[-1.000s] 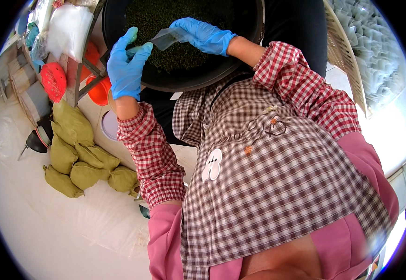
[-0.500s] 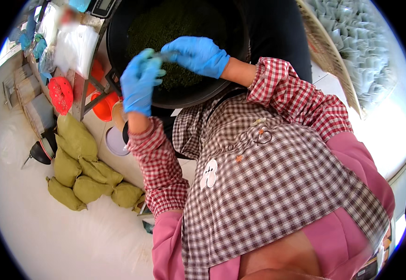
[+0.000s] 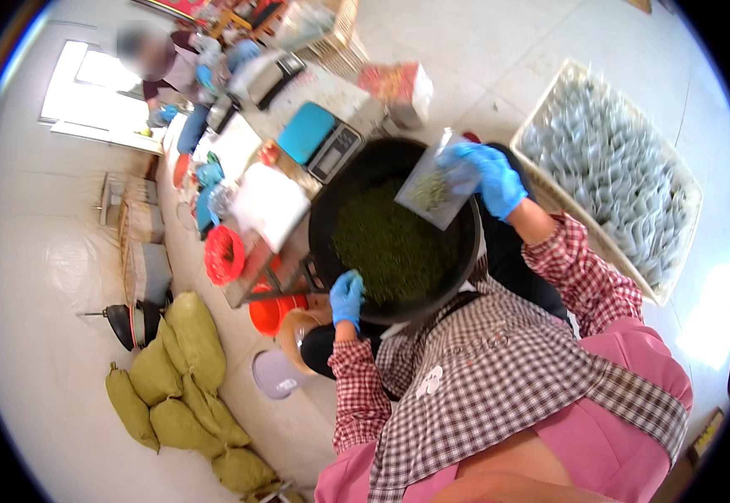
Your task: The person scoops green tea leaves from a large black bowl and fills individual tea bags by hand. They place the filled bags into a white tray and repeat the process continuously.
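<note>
My right hand [image 3: 492, 178], in a blue glove, is closed on the upper part of a small clear plastic bag [image 3: 429, 189]. A little greenish material lies inside the bag, which tilts over the far right part of a wide black pan [image 3: 325, 220]. Fine dark green leaves [image 3: 386, 243] are spread across the pan's bottom. At the pan's near left edge is my left hand [image 3: 346, 298], also gloved in blue. Its fingers are drawn together, and whatever they may hold cannot be made out.
A scale with a blue top [image 3: 308, 132] stands on the table beyond the pan. White sheets [image 3: 271, 201] and a red plastic bag [image 3: 224, 255] are left of it. At right, a pale crate [image 3: 587, 228] holds many clear packets. Olive sacks [image 3: 196, 331] lie lower left. Another person works far left.
My hands, together over the pan before, are now apart. The right has moved right with the bag; the left is at the near left edge. The view has shifted, showing more table.
</note>
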Demonstrator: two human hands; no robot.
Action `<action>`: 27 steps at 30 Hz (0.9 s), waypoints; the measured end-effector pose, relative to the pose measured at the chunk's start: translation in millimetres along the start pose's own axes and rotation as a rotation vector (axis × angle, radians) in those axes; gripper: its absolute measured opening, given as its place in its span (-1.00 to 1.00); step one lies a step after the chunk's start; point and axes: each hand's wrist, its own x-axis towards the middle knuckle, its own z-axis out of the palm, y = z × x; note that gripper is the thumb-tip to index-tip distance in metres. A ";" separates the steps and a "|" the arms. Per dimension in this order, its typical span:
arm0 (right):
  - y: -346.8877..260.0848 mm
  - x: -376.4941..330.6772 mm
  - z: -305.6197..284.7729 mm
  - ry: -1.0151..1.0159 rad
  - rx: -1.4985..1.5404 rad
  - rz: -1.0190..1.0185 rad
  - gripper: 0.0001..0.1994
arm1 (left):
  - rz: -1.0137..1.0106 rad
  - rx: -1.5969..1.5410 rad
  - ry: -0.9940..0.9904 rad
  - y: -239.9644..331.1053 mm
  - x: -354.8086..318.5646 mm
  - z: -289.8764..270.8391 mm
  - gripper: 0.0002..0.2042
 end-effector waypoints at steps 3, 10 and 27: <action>-47.8 2.4 -29.1 -0.005 0.282 -0.235 -0.66 | -0.017 -0.007 0.049 -26.7 9.0 -2.3 -0.71; -89.5 14.9 -83.6 0.191 -0.537 -0.171 -0.71 | 0.099 0.127 0.032 -80.4 35.2 10.9 -0.70; -103.0 4.2 -90.1 0.150 -0.582 -0.236 -0.70 | 0.089 0.096 0.006 -93.6 35.1 16.9 -0.71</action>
